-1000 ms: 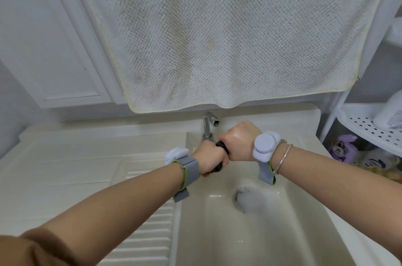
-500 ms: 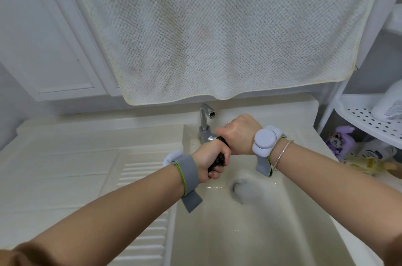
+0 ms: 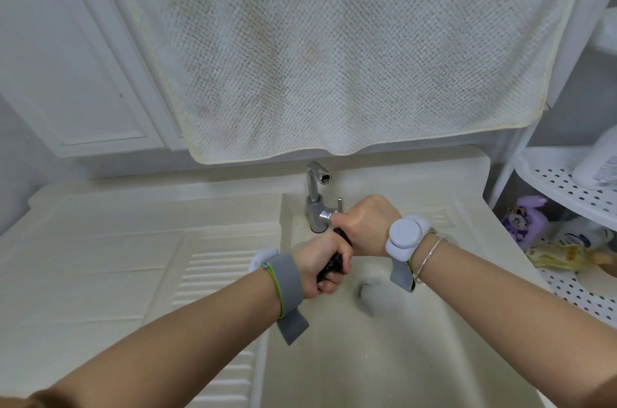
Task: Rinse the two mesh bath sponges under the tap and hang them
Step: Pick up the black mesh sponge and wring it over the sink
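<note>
Down over the sink [image 3: 417, 357], a dark mesh sponge [image 3: 335, 263] is held tight by both hands. It is squeezed into a thin black roll, and only a small part of it can be seen between the two fists. The left hand [image 3: 322, 269] is curled around the lower end of the roll, with its fingers tucked under. The right hand [image 3: 367, 225] is curled around the upper end, with the back of the hand turned up, so its fingers cannot be seen. The two fists are touching each other.

The sponge is held above the basin, just in front of the silver tap [image 3: 315, 198] and a little lower than it. No water can be seen at the spout. The right hand is just beside the tap's small lever. Only one sponge can be seen.

A grey band with a white round part is worn on each wrist, and a thin bracelet [image 3: 427, 260] is worn on the right one. A dark drain hole [image 3: 362, 290] is seen in the basin, under the right wrist.

A big white towel [image 3: 334, 50] is hung above the tap. A white shelf [image 3: 567, 183] with little holes is placed to the right, and a purple toy [image 3: 524, 217] is seen under it.
</note>
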The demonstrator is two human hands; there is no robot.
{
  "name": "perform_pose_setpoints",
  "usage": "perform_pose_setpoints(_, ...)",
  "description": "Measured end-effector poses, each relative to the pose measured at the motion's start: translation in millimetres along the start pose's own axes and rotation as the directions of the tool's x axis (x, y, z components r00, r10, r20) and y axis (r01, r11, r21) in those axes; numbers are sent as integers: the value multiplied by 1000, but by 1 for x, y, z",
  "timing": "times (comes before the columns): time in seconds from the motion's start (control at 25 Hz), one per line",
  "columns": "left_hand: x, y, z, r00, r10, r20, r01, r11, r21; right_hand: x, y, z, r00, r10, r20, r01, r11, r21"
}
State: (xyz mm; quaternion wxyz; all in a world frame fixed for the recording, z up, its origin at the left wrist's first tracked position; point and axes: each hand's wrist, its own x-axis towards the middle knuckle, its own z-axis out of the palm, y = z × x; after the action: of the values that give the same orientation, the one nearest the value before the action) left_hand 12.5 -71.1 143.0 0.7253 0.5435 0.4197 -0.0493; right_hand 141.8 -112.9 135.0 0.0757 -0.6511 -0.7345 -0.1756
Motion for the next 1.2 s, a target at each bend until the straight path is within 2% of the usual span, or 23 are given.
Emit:
perform_pose_setpoints(0.08,3,-10,-2,1000,-27,12,27,1000,-7,-4,0,13,999,29,21,-30,998,64)
perform_pose_setpoints(0.12,4,-12,-5,999,-30,12,30,999,34,-2,-8,13,996,56,76,-64,993,98)
perform_pose_setpoints(0.16,6,-11,-11,1000,-13,-18,16,989,145,-2,-17,13,996,76,37,-80,990,115)
perform_pose_setpoints(0.2,10,-7,-19,997,27,-77,2,939,344,2,-23,13,971,240,8,-238,957,164)
perform_pose_setpoints(0.24,13,-3,-27,986,98,-137,-3,822,569,10,-33,5,893,433,125,-450,869,207)
perform_pose_setpoints(0.28,12,1,-35,965,201,-169,-4,655,755,17,-38,5,763,600,242,-647,702,298)
perform_pose_setpoints(0.32,8,4,-44,933,319,-164,-13,487,873,20,-39,12,740,522,424,-661,681,315)
perform_pose_setpoints(0.36,5,5,-55,894,425,-144,-33,382,923,23,-40,20,751,364,551,-611,698,373)
perform_pose_setpoints(0.4,3,3,-67,863,489,-130,-56,348,936,24,-42,18,769,291,569,-586,675,448)
perform_pose_setpoints(0.44,-6,1,-82,840,527,-131,-95,380,920,30,-41,20,794,252,553,-565,642,518)
perform_pose_setpoints(0.48,-13,0,-95,824,547,-146,-148,457,877,32,-39,17,810,246,532,-577,494,650)
perform_pose_setpoints(0.56,-30,-4,-117,801,553,-231,-258,665,701,41,-45,3,834,257,488,-530,125,839)
perform_pose_setpoints(0.6,-40,-9,-129,778,562,-281,-324,742,587,47,-51,-3,820,261,509,-518,-41,855)
perform_pose_setpoints(0.64,-51,-13,-139,755,572,-320,-373,776,509,52,-57,-8,795,261,547,-526,-149,837)
perform_pose_setpoints(0.68,-60,-15,-147,734,583,-350,-399,786,473,55,-61,-11,778,264,570,-530,-212,821)
perform_pose_setpoints(0.76,-81,-25,-168,660,628,-413,-464,773,433,68,-80,-15,778,212,592,-545,-242,803)
perform_pose_setpoints(0.88,-107,-39,-189,607,624,-493,-629,756,182,93,-114,-22,809,153,567,-523,-251,814)
perform_pose_setpoints(0.96,-126,-49,-204,618,530,-581,-680,731,-57,112,-138,-23,815,145,561,-510,-280,813)
perform_pose_setpoints(1.04,-148,-64,-228,650,446,-616,-717,628,-302,132,-161,-22,833,134,537,-494,-257,830)
perform_pose_setpoints(1.12,-167,-75,-246,631,470,-618,-759,542,-362,146,-178,-21,854,116,506,-471,-238,849)
perform_pose_setpoints(1.2,-179,-85,-262,566,486,-666,-786,561,-260,158,-192,-20,875,80,478,-457,-190,869)
